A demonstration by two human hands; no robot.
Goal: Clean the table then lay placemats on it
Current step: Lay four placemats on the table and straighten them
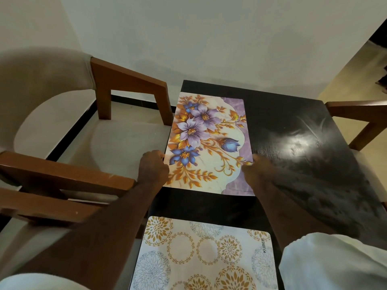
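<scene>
A floral placemat point(211, 130) with purple and blue flowers and gold leaves lies on the black table point(303, 143), along its left edge. My left hand point(152, 167) grips the mat's near left edge. My right hand point(254, 171) holds its near right edge, fingers on the mat. A second placemat point(205, 254), white with gold and grey leaf circles, lies flat on the table closer to me.
A wooden chair point(129, 84) with a beige cushioned seat stands tight against the table's left side. Another wooden chair arm point(356, 110) shows at the right. A white wall runs behind the table. The table's right half shines with smears.
</scene>
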